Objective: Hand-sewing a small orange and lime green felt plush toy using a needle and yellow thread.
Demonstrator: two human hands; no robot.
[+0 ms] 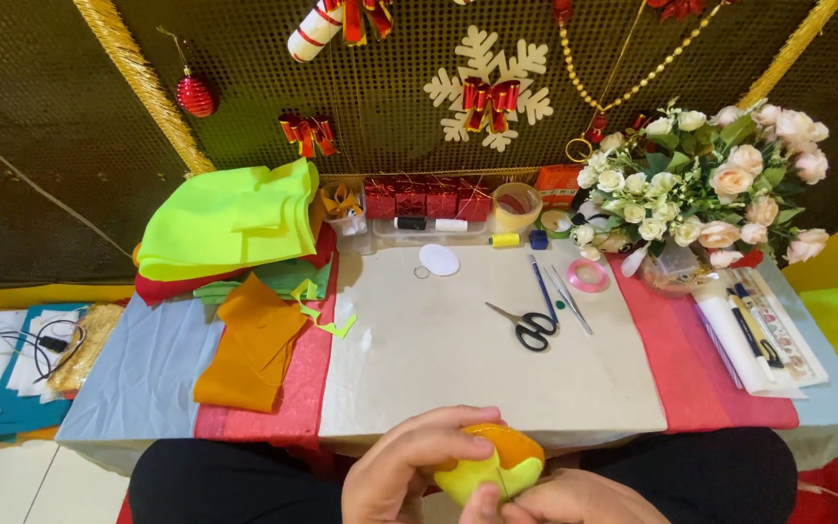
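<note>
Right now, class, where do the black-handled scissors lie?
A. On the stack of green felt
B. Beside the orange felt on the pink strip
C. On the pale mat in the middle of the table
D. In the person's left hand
C: the scissors lie closed on the pale mat, apart from both hands, which hold a yellow and orange felt ball at the table's near edge.

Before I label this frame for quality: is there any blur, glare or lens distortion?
Head view: evenly lit, sharp on the black-handled scissors; table edges bow from the wide lens; the yellow-and-orange felt ball in both hands looks slightly soft; no strong glare.
</note>
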